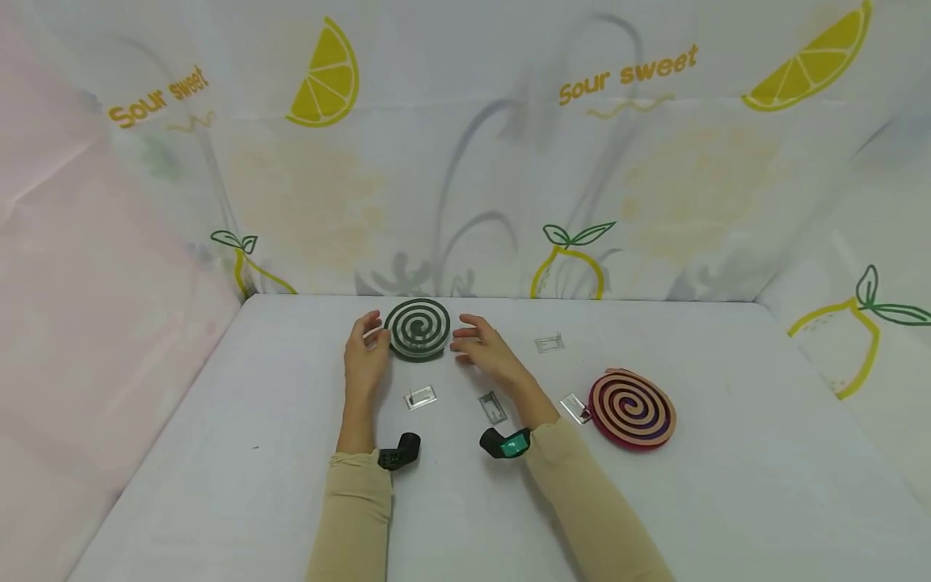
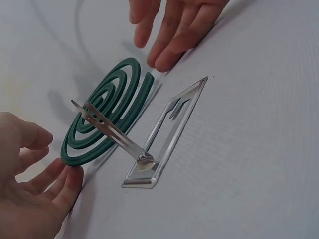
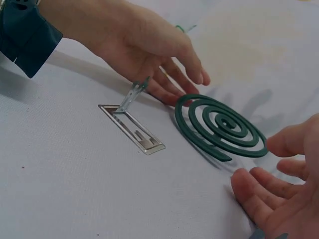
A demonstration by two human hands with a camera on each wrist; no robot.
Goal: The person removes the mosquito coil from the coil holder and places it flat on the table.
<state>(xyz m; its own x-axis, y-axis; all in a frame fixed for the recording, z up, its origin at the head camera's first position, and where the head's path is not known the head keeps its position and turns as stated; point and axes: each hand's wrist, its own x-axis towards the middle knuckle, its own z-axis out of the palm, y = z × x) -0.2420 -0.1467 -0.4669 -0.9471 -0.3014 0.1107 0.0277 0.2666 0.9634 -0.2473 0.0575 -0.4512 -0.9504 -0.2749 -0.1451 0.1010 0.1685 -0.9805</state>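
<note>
A green mosquito coil [image 1: 418,327] lies flat toward the back of the table, between my two hands. My left hand [image 1: 366,356] is at its left side; in the left wrist view those fingertips meet the coil's rim, the thumb lifted off it. To the right, my right hand [image 1: 483,347] has its fingers loosely bent and spread, the tips just short of the coil's edge. Neither hand grips anything. Just in front of the coil sits a metal coil stand [image 1: 420,397] with its prong raised, seen closely in the left wrist view [image 2: 149,149].
Other metal stands lie right of it: one nearer me [image 1: 492,407], one farther back [image 1: 549,343] and one [image 1: 575,408] beside a round pile of coils [image 1: 632,410] in tan, purple and red. A printed cloth [image 1: 451,145] rises behind the white table [image 1: 218,485].
</note>
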